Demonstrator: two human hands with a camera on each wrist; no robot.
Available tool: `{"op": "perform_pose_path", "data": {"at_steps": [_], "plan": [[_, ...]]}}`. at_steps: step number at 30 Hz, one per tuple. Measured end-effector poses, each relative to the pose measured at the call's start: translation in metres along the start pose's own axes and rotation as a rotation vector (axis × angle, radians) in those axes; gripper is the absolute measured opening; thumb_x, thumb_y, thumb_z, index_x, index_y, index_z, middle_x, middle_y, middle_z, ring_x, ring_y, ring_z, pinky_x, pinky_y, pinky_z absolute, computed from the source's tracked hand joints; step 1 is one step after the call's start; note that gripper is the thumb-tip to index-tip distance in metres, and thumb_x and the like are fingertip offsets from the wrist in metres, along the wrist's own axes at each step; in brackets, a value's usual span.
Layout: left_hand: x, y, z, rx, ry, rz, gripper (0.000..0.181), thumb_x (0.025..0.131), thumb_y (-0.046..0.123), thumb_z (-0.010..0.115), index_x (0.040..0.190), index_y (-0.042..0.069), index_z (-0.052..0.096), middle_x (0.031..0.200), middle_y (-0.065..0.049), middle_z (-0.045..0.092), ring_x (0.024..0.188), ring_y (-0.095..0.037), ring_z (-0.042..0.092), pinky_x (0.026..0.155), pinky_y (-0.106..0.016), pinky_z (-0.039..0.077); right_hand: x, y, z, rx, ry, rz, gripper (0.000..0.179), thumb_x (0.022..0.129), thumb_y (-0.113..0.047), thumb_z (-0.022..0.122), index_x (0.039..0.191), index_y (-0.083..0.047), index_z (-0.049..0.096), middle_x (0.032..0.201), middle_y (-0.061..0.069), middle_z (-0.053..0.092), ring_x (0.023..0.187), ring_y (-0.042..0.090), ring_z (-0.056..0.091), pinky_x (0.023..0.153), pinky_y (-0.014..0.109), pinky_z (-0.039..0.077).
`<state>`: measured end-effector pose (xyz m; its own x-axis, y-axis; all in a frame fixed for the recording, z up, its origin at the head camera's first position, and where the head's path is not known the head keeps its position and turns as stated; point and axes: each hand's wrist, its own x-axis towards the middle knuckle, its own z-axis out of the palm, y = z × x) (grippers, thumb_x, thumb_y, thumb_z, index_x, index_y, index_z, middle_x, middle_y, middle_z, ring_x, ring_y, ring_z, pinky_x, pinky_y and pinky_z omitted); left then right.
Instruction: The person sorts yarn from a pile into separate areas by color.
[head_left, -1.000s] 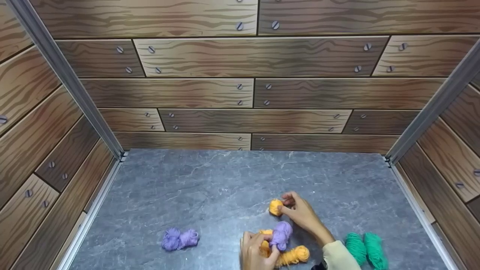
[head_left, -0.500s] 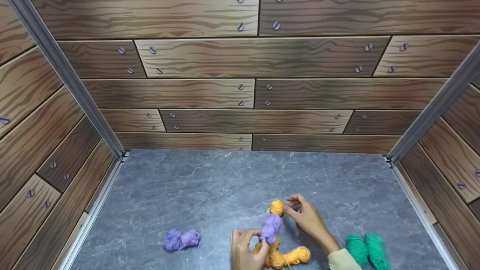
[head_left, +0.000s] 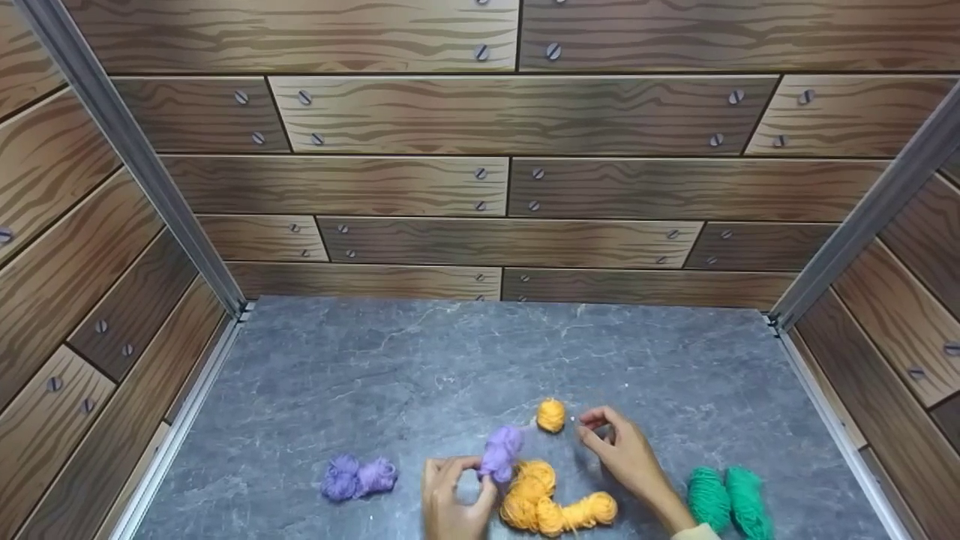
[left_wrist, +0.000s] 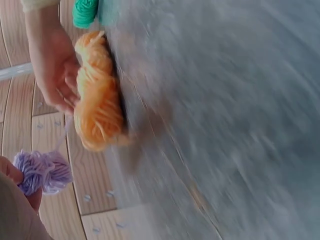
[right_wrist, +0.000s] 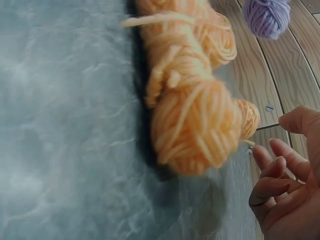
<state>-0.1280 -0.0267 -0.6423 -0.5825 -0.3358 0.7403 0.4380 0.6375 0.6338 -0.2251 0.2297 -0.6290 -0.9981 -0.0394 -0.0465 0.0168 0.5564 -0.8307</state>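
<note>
A small skein of purple yarn (head_left: 501,452) is pinched between the thumb and fingers of my left hand (head_left: 456,501). It is raised beside the orange yarn skeins (head_left: 534,499), which lie bent in an L on the table. A thin purple strand (left_wrist: 64,136) trails from the held skein in the left wrist view. Behind them stands a small orange yarn ball (head_left: 551,415), upright on its own. To its right my right hand (head_left: 628,456) hovers with loosely bent fingers and holds nothing; the right wrist view shows a gap between its thumb and fingers (right_wrist: 295,172).
Another purple yarn skein (head_left: 360,478) lies to the left on the grey marbled table (head_left: 420,360). Two green skeins (head_left: 709,497) lie side by side at the right, near my right forearm. Wood-patterned walls (head_left: 480,180) with metal corner rails enclose the table.
My left hand has carried the purple skein leftward, away from above the orange skeins. My right hand has let go of the orange ball and drawn back to the right; the ball stays put.
</note>
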Motion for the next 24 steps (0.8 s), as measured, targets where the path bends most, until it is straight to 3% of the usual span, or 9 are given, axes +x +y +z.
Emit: {"op": "perform_pose_path", "data": {"at_steps": [9, 11, 20, 24], "plan": [[0.006, -0.025, -0.028, 0.027, 0.040, -0.003, 0.029, 0.061, 0.000, 0.079, 0.085, 0.017, 0.075, 0.078, 0.004, 0.072, 0.073, -0.014, 0.046, 0.071, -0.021, 0.035, -0.018, 0.004, -0.005, -0.048, -0.063, -0.009, 0.016, 0.094, -0.025, 0.075, 0.105, -0.013, 0.071, 0.092, -0.002, 0.069, 0.056, 0.011, 0.048, 0.052, 0.024, 0.041], [0.009, -0.028, -0.033, 0.042, 0.045, -0.017, 0.028, 0.061, 0.000, 0.079, 0.084, 0.016, 0.075, 0.076, 0.004, 0.071, 0.072, -0.014, 0.046, 0.076, -0.022, 0.036, -0.022, 0.006, -0.007, -0.049, -0.081, -0.016, 0.017, 0.094, -0.026, 0.075, 0.105, -0.013, 0.070, 0.092, -0.002, 0.069, 0.056, 0.010, 0.048, 0.052, 0.025, 0.041], [0.021, -0.038, -0.052, 0.132, 0.090, -0.176, 0.030, 0.061, -0.003, 0.084, 0.082, 0.017, 0.076, 0.074, 0.007, 0.054, 0.072, -0.012, 0.046, 0.063, -0.023, 0.038, -0.038, 0.014, -0.015, -0.035, -0.144, -0.076, 0.018, 0.096, -0.027, 0.073, 0.108, -0.015, 0.072, 0.096, -0.002, 0.068, 0.060, 0.009, 0.051, 0.054, 0.026, 0.045], [0.029, -0.043, -0.060, 0.164, 0.092, -0.251, 0.030, 0.063, -0.003, 0.084, 0.083, 0.016, 0.076, 0.076, 0.002, 0.056, 0.074, -0.013, 0.048, 0.065, -0.026, 0.040, -0.045, 0.017, -0.016, -0.058, -0.144, -0.104, 0.017, 0.093, -0.033, 0.076, 0.104, -0.020, 0.073, 0.096, -0.006, 0.067, 0.073, 0.010, 0.055, 0.066, 0.027, 0.047]]}}
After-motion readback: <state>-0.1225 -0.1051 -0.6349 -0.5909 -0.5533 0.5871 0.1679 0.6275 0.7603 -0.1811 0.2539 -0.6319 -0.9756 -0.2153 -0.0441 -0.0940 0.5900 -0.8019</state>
